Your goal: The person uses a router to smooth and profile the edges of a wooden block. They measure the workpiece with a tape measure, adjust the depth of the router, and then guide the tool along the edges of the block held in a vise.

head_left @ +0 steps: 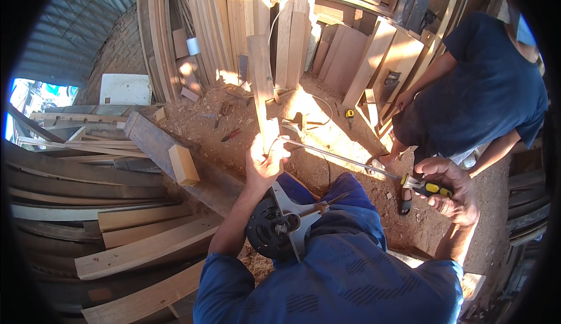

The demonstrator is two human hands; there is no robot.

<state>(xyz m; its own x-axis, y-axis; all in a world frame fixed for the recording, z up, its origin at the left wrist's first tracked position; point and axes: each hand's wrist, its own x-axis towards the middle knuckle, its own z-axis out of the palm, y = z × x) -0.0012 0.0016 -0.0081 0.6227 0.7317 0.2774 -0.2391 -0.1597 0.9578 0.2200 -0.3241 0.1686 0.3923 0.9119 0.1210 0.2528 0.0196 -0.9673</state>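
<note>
Clamping a black-and-yellow-handled tool with a long thin metal shaft (362, 165) in the right hand (461, 194), out above the dirt floor (304, 175). Reaching with the shaft's far end to the left hand (263, 161), closed on the near end of a long flat wooden strip (260, 78). Beyond, near a coiled cable, a small yellow-and-black tape measure (349, 114); at right, a person in a dark blue shirt (494, 84).

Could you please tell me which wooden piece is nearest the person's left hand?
The long, narrow board, its lower end right at the left hand; the other pieces, like the short block on the dark plank, lie farther off.
</note>
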